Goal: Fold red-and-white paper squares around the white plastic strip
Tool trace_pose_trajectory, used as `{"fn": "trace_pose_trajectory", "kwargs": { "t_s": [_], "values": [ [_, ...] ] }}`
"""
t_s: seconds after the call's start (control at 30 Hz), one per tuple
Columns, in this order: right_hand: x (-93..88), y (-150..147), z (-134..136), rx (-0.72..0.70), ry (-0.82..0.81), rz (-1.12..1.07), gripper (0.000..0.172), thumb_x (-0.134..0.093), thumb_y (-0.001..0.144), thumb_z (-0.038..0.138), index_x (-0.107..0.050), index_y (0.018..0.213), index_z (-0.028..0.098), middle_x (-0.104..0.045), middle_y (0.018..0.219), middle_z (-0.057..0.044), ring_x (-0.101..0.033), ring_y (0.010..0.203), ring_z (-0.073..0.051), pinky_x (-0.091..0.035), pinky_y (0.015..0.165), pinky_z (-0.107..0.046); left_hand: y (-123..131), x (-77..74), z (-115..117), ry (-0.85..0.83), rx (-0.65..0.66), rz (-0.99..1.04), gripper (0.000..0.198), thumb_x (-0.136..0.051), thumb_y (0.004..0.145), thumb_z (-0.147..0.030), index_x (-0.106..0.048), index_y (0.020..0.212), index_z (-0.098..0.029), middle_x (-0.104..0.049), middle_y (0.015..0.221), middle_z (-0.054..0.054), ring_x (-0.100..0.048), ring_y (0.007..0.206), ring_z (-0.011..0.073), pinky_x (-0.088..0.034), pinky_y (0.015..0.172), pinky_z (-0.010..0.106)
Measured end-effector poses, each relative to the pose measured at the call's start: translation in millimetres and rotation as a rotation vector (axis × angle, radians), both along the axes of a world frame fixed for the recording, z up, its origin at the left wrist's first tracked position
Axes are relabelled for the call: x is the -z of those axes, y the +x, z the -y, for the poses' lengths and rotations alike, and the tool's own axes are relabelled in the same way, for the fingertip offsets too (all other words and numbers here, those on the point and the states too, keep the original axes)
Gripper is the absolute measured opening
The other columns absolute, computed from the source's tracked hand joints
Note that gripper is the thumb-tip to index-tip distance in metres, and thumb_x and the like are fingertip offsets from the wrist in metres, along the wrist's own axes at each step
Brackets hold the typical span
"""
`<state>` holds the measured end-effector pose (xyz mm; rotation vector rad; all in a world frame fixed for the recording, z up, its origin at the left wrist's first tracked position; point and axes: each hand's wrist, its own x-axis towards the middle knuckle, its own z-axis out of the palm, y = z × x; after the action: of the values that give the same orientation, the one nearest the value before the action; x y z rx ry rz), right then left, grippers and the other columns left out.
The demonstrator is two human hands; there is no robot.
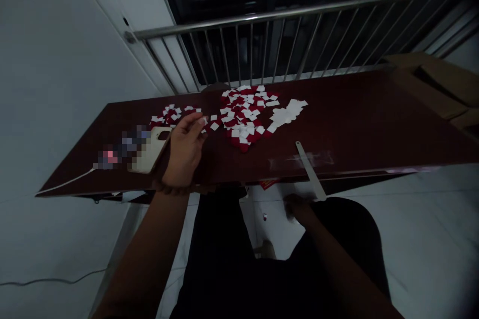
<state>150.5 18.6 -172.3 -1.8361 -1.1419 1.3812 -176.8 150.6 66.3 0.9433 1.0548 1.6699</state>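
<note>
Small paper squares, white on one side and red on the other, lie in a loose heap (239, 119) on a dark maroon tabletop (355, 119). A smaller cluster (168, 115) lies to its left. My left hand (185, 149) rests over the table's near edge, its fingertips beside a few stray squares (213, 124). A phone in a beige case (149, 149) lies just left of that hand. A joined white paper strip (286, 115) lies right of the heap. My right hand (297, 208) is below the table edge, at the lower end of a pale flat strip (310, 172).
A white cable (65, 183) runs from the blurred patch by the phone to the table's left corner. A metal railing (292, 12) stands behind the table, with flattened cardboard (430, 84) at the right end. A white wall rises on the left.
</note>
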Motion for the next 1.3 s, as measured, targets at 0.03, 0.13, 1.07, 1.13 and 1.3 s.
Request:
{"fn": "trace_pose_trajectory", "kwargs": {
  "t_s": [0.03,0.13,1.07,1.13,1.3],
  "values": [
    [0.4,0.0,-0.6,-0.001,-0.010,-0.028,0.017,-0.056,0.072,0.034,-0.065,0.073,0.020,-0.065,0.059,-0.004,-0.061,0.055,-0.021,-0.046,0.057,-0.034,4.6,-3.6,8.0,-0.014,0.010,0.033,0.033,-0.096,0.068,-0.028,-0.076,0.094,-0.024,-0.076,0.100,0.001,-0.070,0.091,0.0137,-0.055,0.072,0.021],
    [-6.6,-1.7,-0.5,-0.005,-0.030,-0.117,0.021,-0.057,0.074,0.040,-0.063,0.074,0.021,-0.060,0.055,-0.002,-0.056,0.051,-0.019,-0.043,0.054,-0.033,27.0,-10.2,36.1,-0.067,0.020,0.083,0.029,-0.095,0.070,-0.027,-0.076,0.092,-0.025,-0.076,0.099,0.000,-0.070,0.088,0.0123,-0.056,0.071,0.019],
    [-165.3,26.6,44.2,0.216,0.305,-0.339,0.025,-0.071,0.090,0.044,-0.067,0.079,0.021,-0.064,0.066,0.002,-0.054,0.062,-0.014,-0.041,0.063,-0.030,195.3,78.2,138.6,-0.413,0.559,-0.295,0.025,-0.080,0.083,-0.039,-0.081,0.099,-0.020,-0.080,0.095,0.008,-0.071,0.085,0.0202,-0.054,0.076,0.032],
    [-164.2,24.7,43.1,0.210,0.312,-0.357,0.025,-0.071,0.090,0.043,-0.066,0.079,0.022,-0.064,0.066,0.002,-0.055,0.062,-0.014,-0.041,0.063,-0.030,197.7,81.6,136.6,-0.373,0.557,-0.327,0.025,-0.081,0.083,-0.039,-0.081,0.098,-0.020,-0.080,0.095,0.009,-0.071,0.088,0.0220,-0.055,0.078,0.034],
    [-164.5,22.7,43.7,0.227,0.309,-0.380,0.022,-0.071,0.089,0.040,-0.063,0.079,0.022,-0.065,0.067,0.001,-0.055,0.063,-0.015,-0.041,0.062,-0.030,201.9,86.5,134.5,-0.353,0.542,-0.386,0.022,-0.079,0.084,-0.041,-0.083,0.093,-0.021,-0.080,0.089,0.008,-0.072,0.086,0.0236,-0.055,0.076,0.035]
  ]
}}
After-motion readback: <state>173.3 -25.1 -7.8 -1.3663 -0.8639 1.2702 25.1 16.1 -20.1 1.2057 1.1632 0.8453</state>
